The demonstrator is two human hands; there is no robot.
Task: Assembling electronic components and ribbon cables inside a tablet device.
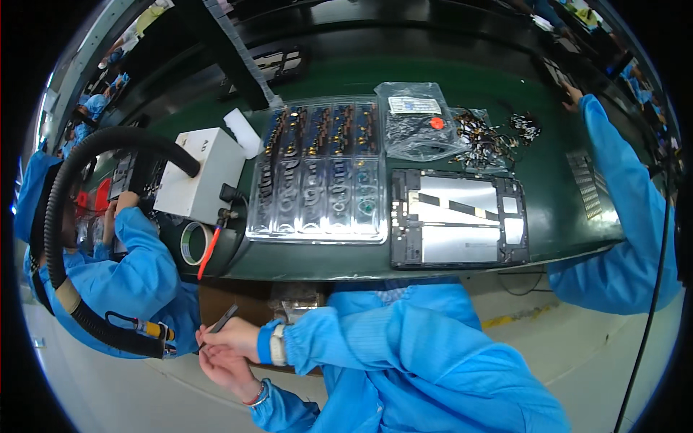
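Observation:
Both my hands are off the table's front edge at the lower left. My right hand [237,338], with a blue strap and a pale watch at the wrist, is closed around a slim dark tool like tweezers [224,320]. Just below it, my left hand [225,366] has its fingers bent together near the tool's lower end. Anything small between those fingers is too small to make out. An opened tablet [462,242] with bare silver battery cells lies at the table's front edge, away from both hands.
Left of the tablet sits a clear tray [317,234] of small parts. Behind are a plastic bag [415,137] and a heap of small cables [484,141]. A white box [195,177] with a black hose [54,216], a tape roll [193,244] and co-workers [108,289] flank me.

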